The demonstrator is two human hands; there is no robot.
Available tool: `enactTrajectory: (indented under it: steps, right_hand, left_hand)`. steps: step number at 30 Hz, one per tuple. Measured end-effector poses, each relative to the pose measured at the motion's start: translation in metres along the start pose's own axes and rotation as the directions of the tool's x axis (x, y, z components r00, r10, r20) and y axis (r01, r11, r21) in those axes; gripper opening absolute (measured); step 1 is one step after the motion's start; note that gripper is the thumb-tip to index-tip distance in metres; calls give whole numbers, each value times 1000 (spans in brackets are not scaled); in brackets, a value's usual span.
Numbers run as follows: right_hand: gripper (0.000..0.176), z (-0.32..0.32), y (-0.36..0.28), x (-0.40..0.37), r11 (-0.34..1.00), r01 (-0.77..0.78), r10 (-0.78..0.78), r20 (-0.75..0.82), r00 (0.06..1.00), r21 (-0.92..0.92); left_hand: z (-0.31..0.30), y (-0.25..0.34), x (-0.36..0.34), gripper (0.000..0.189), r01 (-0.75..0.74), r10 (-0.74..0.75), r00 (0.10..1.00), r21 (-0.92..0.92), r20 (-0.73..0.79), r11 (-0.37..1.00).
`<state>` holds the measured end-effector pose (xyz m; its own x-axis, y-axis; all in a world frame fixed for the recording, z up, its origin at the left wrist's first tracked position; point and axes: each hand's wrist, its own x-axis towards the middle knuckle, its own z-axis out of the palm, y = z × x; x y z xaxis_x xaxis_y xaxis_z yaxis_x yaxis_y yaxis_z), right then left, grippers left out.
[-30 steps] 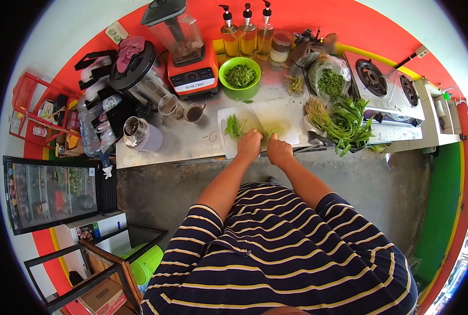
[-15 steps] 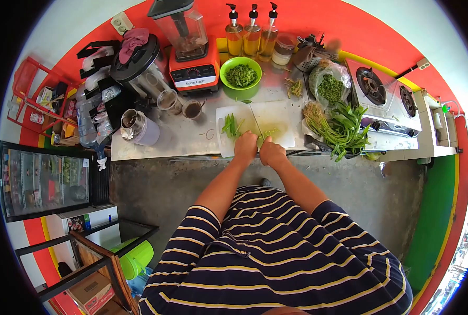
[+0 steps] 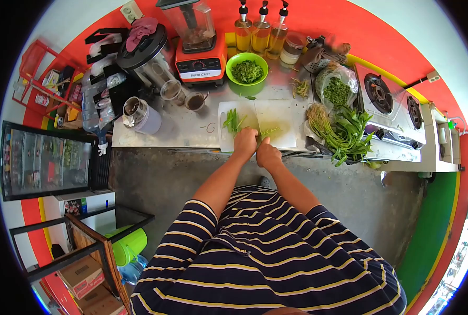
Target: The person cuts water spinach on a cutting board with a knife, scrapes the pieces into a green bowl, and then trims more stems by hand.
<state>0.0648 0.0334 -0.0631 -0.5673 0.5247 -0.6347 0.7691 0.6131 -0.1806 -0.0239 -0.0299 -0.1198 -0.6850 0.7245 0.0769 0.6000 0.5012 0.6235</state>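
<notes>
A white cutting board (image 3: 289,113) lies at the counter's front edge. My left hand (image 3: 245,142) is closed over green leafy stems (image 3: 233,120), whose leaves stick out to its left on the board. Close beside it, my right hand (image 3: 268,156) is closed around what looks like a knife (image 3: 256,116); its thin blade points away from me across the board, and the handle is mostly hidden. Chopped green pieces (image 3: 269,129) lie on the wet area right of the blade.
A green bowl (image 3: 233,76) of chopped greens stands behind the board. To the right are a bunch of leafy greens (image 3: 352,134), a plastic bag (image 3: 351,84) with green pieces and a gas stove (image 3: 397,118). On the left are a cup (image 3: 194,101), a metal-topped container (image 3: 142,116) and a blender (image 3: 200,63).
The camera view has shifted slightly. Both hands remain low on the board, closed and close together, and the right hand sits a little lower relative to the left.
</notes>
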Motion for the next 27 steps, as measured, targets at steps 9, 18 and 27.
enactTrajectory:
  steps: [9, 18, 27]
  right_hand:
    - [55, 3, 6, -6, 1000, 27, -27, 69, 997, 9]
    - [47, 6, 19, -1, 989, 98, -107, 69, 992, 115]
    - [54, 3, 15, 2, 989, 78, -88, 79, 993, 123]
  left_hand:
    - [-1, -4, 1, 2, 209, -201, 978, -199, 58, 957]
    - [6, 12, -13, 10, 81, -76, 993, 55, -90, 995]
    - [2, 4, -7, 8, 99, -98, 993, 17, -60, 995]
